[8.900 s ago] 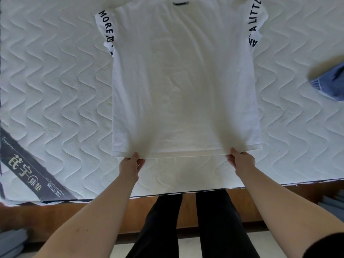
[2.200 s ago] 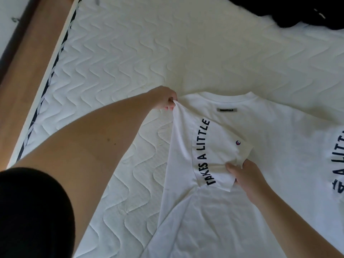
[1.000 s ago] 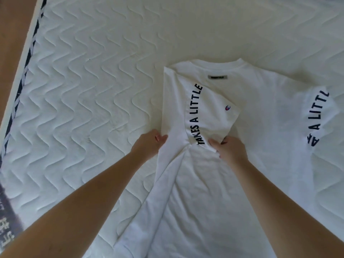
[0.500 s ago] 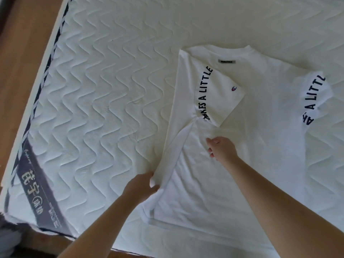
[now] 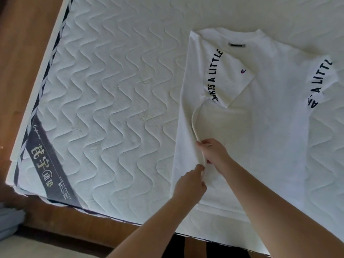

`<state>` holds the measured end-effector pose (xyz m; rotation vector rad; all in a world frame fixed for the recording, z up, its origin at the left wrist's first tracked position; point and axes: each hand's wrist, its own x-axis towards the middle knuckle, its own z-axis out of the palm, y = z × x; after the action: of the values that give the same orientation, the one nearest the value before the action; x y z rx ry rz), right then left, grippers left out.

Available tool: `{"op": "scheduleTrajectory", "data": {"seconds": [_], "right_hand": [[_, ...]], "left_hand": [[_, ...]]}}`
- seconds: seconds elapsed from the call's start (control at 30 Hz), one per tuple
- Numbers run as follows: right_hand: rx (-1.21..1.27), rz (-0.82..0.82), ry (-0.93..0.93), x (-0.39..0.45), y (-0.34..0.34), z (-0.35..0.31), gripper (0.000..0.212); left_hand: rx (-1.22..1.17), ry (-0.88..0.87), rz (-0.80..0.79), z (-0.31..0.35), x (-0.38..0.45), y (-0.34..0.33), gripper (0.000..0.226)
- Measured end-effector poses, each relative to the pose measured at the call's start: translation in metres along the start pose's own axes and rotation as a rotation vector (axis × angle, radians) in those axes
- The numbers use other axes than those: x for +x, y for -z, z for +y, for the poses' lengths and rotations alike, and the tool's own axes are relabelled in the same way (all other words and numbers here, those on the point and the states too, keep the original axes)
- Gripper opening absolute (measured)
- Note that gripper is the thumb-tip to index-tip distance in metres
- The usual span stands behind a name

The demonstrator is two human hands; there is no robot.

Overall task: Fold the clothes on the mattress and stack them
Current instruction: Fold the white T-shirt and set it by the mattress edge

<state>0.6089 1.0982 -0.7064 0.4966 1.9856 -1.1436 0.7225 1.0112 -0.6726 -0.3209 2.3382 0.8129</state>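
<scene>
A white T-shirt (image 5: 270, 131) lies back-up on the quilted mattress (image 5: 111, 90), its left sleeve (image 5: 223, 79) and side panel already turned inward. The left hand (image 5: 189, 185) and right hand (image 5: 216, 153) each pinch the raised edge of that folded panel. The cotton looks light, limp and prone to wrinkling, so it likely handles best taken at seams and hem, then smoothed flat.

Your t-shirt (image 5: 270, 127) is plain white, with curved black lettering on each sleeve, a small dark label at the collar, and a tiny red-and-blue logo. The mattress (image 5: 111, 90) under it is white, quilted in wavy lines. Its near-left corner carries a grey band (image 5: 48, 161) with pale characters; its edge shows dark stripes.
</scene>
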Motion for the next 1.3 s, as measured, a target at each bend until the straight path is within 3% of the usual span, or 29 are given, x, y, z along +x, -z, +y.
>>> {"op": "scheduleTrajectory", "data": {"seconds": [0.2,0.3,0.43,0.57,0.67,0.77,0.9,1.07,1.2,1.3], "right_hand": [[-0.068,-0.039,0.000,-0.006,0.004,0.026,0.028],[-0.210,0.048,0.058,-0.004,-0.002,0.024,0.030],[-0.175,0.196,0.124,0.010,-0.008,0.008,0.033],[-0.093,0.223,0.198,0.036,-0.009,-0.028,0.046],[-0.236,0.243,0.193,0.053,-0.012,-0.052,0.022],[-0.360,0.336,0.171,0.061,-0.007,-0.056,0.032],[-0.311,0.416,0.131,0.063,0.011,-0.036,0.035],[-0.247,0.385,0.109,0.063,0.024,-0.016,0.027],[-0.192,0.412,0.149,0.053,0.015,-0.011,0.020],[-0.197,0.317,0.135,0.036,0.008,0.004,0.024]], "left_hand": [[0.037,0.023,-0.116,-0.002,-0.010,-0.027,0.046],[0.081,-0.037,-0.135,-0.017,-0.019,-0.027,0.044],[-0.019,-0.004,0.129,-0.047,-0.024,-0.017,0.034],[-0.190,0.189,0.287,-0.068,-0.011,0.000,0.039],[-0.206,0.271,0.246,-0.070,0.005,0.004,0.039],[-0.134,0.364,0.197,-0.066,0.017,0.002,0.033],[-0.099,0.404,0.139,-0.070,0.021,0.000,0.020],[-0.214,0.418,0.080,-0.085,0.016,0.005,0.025],[-0.165,0.391,0.059,-0.092,0.010,0.006,0.020],[-0.205,0.389,0.082,-0.100,0.000,-0.001,0.014]]}}
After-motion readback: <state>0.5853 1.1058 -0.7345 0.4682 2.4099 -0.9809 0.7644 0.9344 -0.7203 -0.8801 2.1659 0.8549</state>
